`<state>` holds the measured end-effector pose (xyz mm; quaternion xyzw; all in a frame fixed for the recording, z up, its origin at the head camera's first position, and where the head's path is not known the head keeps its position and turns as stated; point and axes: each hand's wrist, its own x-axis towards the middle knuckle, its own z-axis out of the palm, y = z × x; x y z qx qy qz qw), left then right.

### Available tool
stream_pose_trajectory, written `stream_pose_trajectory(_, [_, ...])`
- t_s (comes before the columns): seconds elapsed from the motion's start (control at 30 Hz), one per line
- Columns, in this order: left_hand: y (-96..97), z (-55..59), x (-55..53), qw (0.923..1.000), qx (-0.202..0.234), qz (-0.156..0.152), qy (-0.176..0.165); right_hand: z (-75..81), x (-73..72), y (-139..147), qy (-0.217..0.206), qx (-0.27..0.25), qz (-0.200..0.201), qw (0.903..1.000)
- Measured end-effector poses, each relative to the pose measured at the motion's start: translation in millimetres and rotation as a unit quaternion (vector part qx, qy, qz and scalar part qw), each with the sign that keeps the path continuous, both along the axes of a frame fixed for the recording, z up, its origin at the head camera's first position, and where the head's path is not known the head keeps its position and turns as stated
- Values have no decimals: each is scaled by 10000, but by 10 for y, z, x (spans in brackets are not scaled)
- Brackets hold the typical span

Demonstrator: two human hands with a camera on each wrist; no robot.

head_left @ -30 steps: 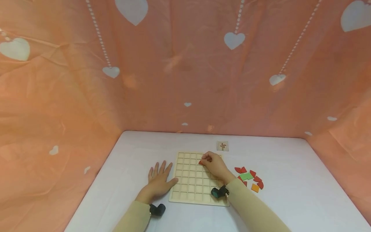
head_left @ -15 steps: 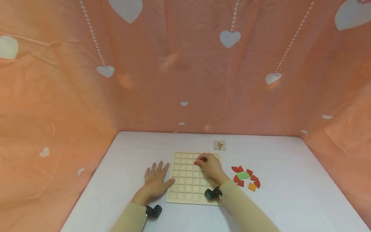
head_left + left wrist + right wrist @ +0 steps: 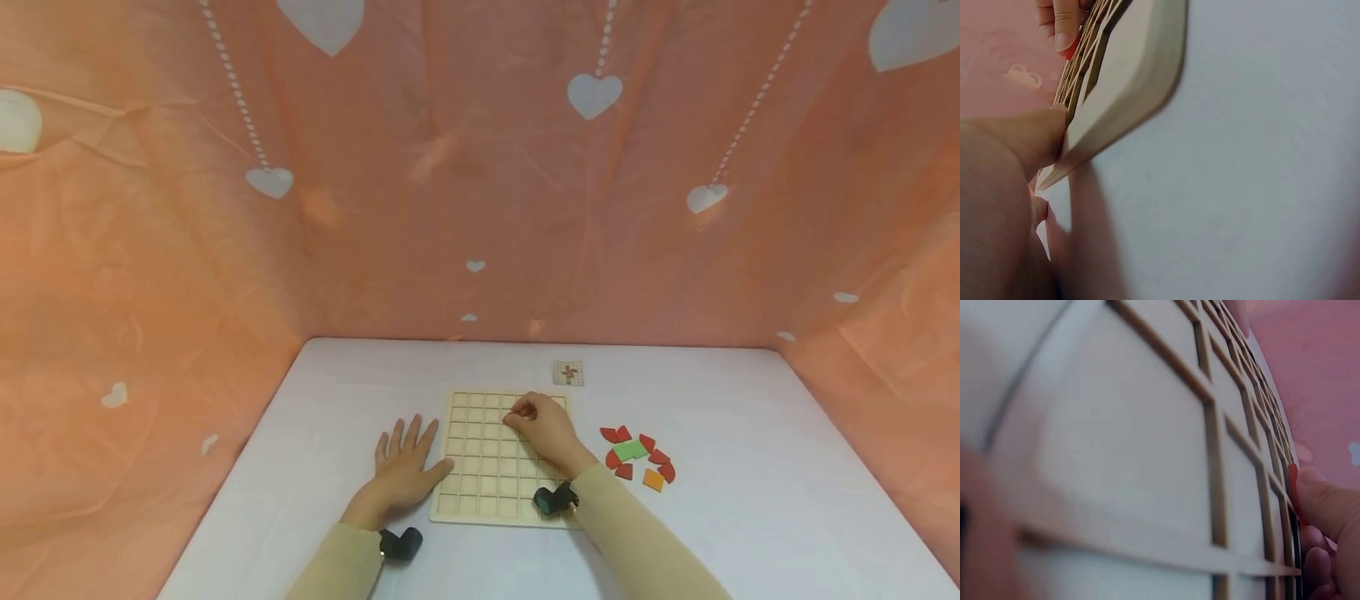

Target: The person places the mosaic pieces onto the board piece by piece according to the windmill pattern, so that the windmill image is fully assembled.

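Observation:
A wooden grid board [image 3: 468, 484] with square cells lies on the white table. My right hand [image 3: 547, 432] is over its upper middle cells and pinches a small red piece [image 3: 1295, 492] between thumb and fingers. In the head view only a sliver of that piece shows at the fingertips; in the right wrist view it stands on edge close to the grid ridges. My left hand [image 3: 405, 477] lies flat with spread fingers at the board's left side. Its thumb [image 3: 1041, 134] rests on the board's edge.
To the right of the board lie several loose red pieces [image 3: 660, 457], some with curved edges, two green pieces [image 3: 628, 450] and an orange square [image 3: 653, 479]. A small printed pattern card [image 3: 568, 372] lies behind the board. Orange cloth [image 3: 390, 250] with hearts surrounds the table.
The head view has swung slightly. My right hand has shifted a little left over the board, and less of the red piece shows now. My left hand has stayed put at the board's edge.

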<state>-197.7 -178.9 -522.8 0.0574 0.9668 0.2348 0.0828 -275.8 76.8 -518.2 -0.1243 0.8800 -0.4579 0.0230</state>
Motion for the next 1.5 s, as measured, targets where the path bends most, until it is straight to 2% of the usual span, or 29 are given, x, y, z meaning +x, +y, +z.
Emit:
stream_pose_trajectory(0.2, [3, 13, -3, 10000, -80, 4, 48, 23, -14, -1, 95, 106, 102, 9998])
stream_pose_trajectory(0.43, [19, 65, 22, 9999, 86, 35, -71, 47, -6, -30, 175, 418, 18, 9990])
stream_pose_trajectory(0.7, [23, 80, 17, 9998, 111, 48, -132, 51, 1, -23, 203, 512, 163, 9983])
stream_pose_trajectory(0.9, [27, 78, 9, 9998, 122, 53, -168, 45, -6, -17, 110, 496, 239, 9984])
stream_pose_trajectory(1.07, [14, 54, -8, 9998, 104, 44, -144, 109, 7, -6, -13, 324, 402, 9987])
stream_pose_trajectory(1.33, [5, 50, -7, 9998, 86, -5, -178, 310, 71, 322, -185, 154, 47, 9997])
stream_pose_trajectory(1.5, [13, 38, -10, 9999, 54, -3, -155, 370, 98, 704, -134, 450, -173, 9987])
